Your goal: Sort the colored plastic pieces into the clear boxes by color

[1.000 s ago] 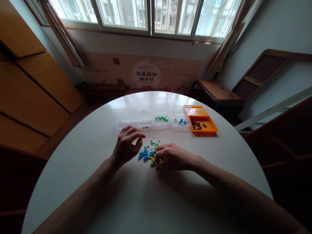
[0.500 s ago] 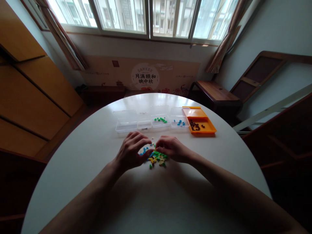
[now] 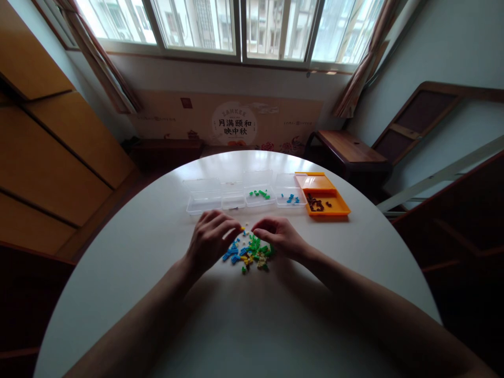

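Bricks (image 3: pixel 255 244) in blue, green, yellow and tan lie in a loose pile at the middle of a round white table (image 3: pixel 252 325), between and just below a person's two bare hands. Forearms enter from the lower corners and slant inward, the wrists held over the tabletop. The left hand (image 3: pixel 214 236), back upward and fingers curved, pinches a small yellow brick (image 3: pixel 242 229) between thumb and forefinger at the pile's upper edge. Across a narrow gap, the right hand (image 3: pixel 280 236) arches at the pile's far right side, its fingers curled and the tips of thumb and forefinger nearly together; whether anything sits between them cannot be told.

Beyond the hands, four clear boxes stand side by side with lids raised. Green bricks (image 3: pixel 262 194) lie in the third from the left and blue bricks (image 3: pixel 290 199) in the fourth. At the row's right end, an open orange box (image 3: pixel 337 203) holds brown bricks (image 3: pixel 316 205). Past the table are a wooden bench (image 3: pixel 352 146) on the right, a printed banner (image 3: pixel 275 118) along the wall and, above it, a bright window (image 3: pixel 197 26) flanked by curtains (image 3: pixel 94 58).
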The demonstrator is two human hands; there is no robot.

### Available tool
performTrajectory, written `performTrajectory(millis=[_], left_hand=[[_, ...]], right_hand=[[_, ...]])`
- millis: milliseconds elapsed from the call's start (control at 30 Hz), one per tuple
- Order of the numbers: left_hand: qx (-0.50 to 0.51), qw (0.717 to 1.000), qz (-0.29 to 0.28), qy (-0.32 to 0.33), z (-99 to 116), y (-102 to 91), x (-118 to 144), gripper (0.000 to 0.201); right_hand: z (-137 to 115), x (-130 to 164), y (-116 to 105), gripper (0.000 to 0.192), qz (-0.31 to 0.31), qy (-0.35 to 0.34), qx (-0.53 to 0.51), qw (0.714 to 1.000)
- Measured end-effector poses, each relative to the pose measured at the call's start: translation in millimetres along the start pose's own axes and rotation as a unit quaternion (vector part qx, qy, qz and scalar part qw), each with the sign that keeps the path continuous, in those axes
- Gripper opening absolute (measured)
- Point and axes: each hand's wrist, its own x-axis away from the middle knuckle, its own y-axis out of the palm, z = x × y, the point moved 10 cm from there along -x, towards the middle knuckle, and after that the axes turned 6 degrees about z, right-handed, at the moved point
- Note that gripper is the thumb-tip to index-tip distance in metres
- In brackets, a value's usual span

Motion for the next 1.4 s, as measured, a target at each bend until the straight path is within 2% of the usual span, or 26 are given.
performTrajectory(millis=[100, 167, 233, 333, 433, 533, 600, 733, 900, 1000, 1100, 1300, 1400], left_hand=[[-0.057, 0.982, 0.114, -0.136, -51.8, -23.5, 4.2, 0.011], [-0.087, 0.96, 0.158, -0.214, -82.5, -32.9, 11.3, 0.013], [-0.096, 0.941, 0.176, -0.272, -105.1, -35.9, 18.4, 0.016], [-0.1, 0.929, 0.18, -0.308, -118.2, -35.6, 24.8, 0.022], [-0.093, 0.93, 0.18, -0.306, -115.1, -35.0, 26.5, 0.022], [-0.078, 0.934, 0.183, -0.298, -107.1, -35.4, 26.1, 0.02], [-0.069, 0.937, 0.181, -0.29, -100.2, -35.3, 24.6, 0.019], [-0.056, 0.953, 0.168, -0.247, -79.3, -36.1, 17.4, 0.015], [-0.046, 0.966, 0.164, -0.196, -53.8, -40.6, 8.8, 0.009], [-0.046, 0.974, 0.151, -0.165, -41.9, -38.6, 4.6, 0.007], [-0.05, 0.979, 0.135, -0.143, -34.6, -34.4, 2.9, 0.007], [-0.05, 0.984, 0.116, -0.124, -29.4, -27.7, 3.1, 0.007], [-0.047, 0.985, 0.117, -0.115, -27.6, -26.9, 2.8, 0.007]], right_hand=[[2.7, -1.8, -7.3, 0.019, 0.035, 0.009, 0.004, 0.999], [3.5, -2.2, -8.8, 0.019, 0.043, 0.01, 0.004, 0.999], [4.2, -2.0, -8.8, 0.018, 0.042, 0.009, 0.005, 0.999], [4.6, -1.6, -9.0, 0.018, 0.043, 0.002, 0.017, 0.999], [1.4, -0.4, -9.4, 0.017, 0.049, -0.014, 0.051, 0.997], [-12.1, 4.4, -4.2, 0.013, 0.039, -0.062, 0.115, 0.991], [-25.6, 11.2, 7.9, 0.011, -0.002, -0.117, 0.168, 0.979], [-40.9, 31.6, 39.5, 0.014, -0.13, -0.218, 0.239, 0.937], [-40.5, 42.3, 55.4, 0.017, -0.183, -0.262, 0.293, 0.901], [-40.7, 44.7, 62.7, 0.01, -0.192, -0.276, 0.33, 0.882], [-40.9, 44.9, 65.3, 0.011, -0.187, -0.282, 0.355, 0.872], [-35.2, 37.2, 52.4, 0.012, -0.152, -0.259, 0.386, 0.872], [-32.6, 32.0, 44.6, 0.012, -0.133, -0.234, 0.388, 0.881]])
